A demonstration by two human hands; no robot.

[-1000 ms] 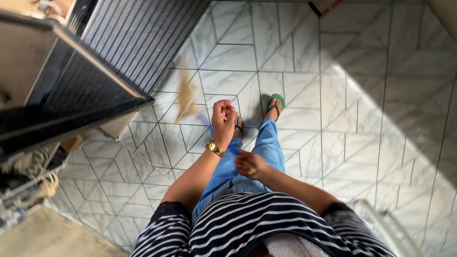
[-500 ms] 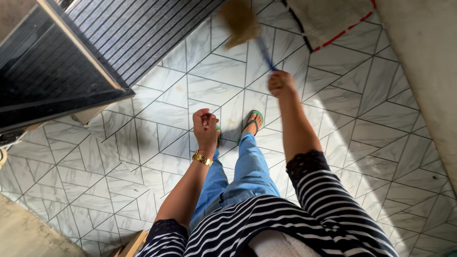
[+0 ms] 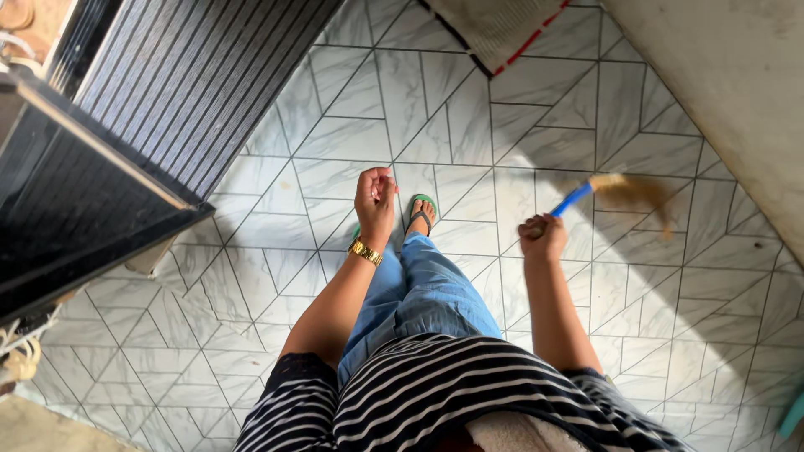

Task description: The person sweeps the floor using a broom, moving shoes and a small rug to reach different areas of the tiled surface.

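Right hand [image 3: 543, 237] clenched round blue-handled broom [image 3: 615, 191], bristles blurred above tiled floor [image 3: 352, 138]; left hand [image 3: 374, 197] loosely curled, grasping nothing.

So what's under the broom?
Under the broom in the right hand you can see pale marble-look floor tiles with dark lines. The bristles are blurred, so any dust under them can't be seen.

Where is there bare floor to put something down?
Bare tile floor lies between the dark ribbed door and the mat. It is crowded by the wall, where the right hand holds the broom.
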